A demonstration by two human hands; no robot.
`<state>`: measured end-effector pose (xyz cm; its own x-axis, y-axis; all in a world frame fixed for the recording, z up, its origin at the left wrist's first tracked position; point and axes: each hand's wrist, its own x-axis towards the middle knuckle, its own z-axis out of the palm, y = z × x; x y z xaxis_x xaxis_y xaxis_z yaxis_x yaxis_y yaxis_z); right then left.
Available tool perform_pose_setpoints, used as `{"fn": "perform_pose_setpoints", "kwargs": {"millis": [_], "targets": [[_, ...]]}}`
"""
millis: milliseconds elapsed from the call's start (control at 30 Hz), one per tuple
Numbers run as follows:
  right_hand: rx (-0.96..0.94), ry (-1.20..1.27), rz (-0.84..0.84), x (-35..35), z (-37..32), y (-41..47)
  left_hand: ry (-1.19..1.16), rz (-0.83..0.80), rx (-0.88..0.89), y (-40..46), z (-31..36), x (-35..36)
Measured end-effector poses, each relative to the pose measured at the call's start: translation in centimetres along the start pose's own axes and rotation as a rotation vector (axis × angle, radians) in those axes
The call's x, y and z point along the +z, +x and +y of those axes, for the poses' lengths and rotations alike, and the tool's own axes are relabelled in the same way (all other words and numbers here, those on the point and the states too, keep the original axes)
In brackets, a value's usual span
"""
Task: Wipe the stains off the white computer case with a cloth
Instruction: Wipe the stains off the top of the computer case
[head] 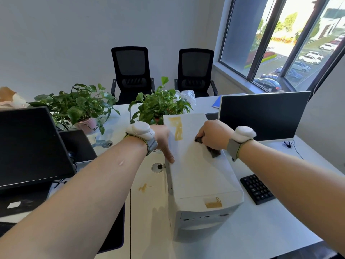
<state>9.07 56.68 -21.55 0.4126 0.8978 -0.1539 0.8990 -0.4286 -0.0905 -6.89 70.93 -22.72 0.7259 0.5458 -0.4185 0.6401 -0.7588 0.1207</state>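
Note:
The white computer case (197, 172) stands on the desk in the middle of the head view, its top facing me. A yellow-brown stain (177, 128) marks the far part of the top, and a smaller one (213, 204) sits near the front edge. My right hand (214, 135) grips a dark cloth (213, 151) and presses it on the top, right of the far stain. My left hand (165, 141) grips the case's left edge, thumb on top, fingers hidden down the side.
Monitors stand at left (31, 146) and right (261, 114). A black keyboard (256, 188) lies right of the case. Two potted plants (160, 105) grow behind it. A yellow smear (143, 187) marks the desk (149, 212). Two black chairs (130, 71) wait beyond.

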Motion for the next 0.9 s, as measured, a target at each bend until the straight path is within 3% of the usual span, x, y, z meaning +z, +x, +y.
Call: {"fn": "perform_pose_setpoints", "kwargs": {"millis": [167,367,600,900], "targets": [[0.198,-0.015,0.082,0.4,-0.9,1.8,0.014,-0.005,-0.001,0.1,0.0,-0.2],[0.091,0.21,0.117,1.6,-5.9,3.1,0.058,0.017,-0.024,0.1,0.8,-0.5],[-0.047,0.143,0.09,3.2,-6.9,3.7,0.032,0.047,0.025,1.0,-0.2,0.4],[0.247,-0.087,0.037,0.6,-0.4,3.1,-0.018,0.031,0.015,0.9,-0.5,0.4]]}}
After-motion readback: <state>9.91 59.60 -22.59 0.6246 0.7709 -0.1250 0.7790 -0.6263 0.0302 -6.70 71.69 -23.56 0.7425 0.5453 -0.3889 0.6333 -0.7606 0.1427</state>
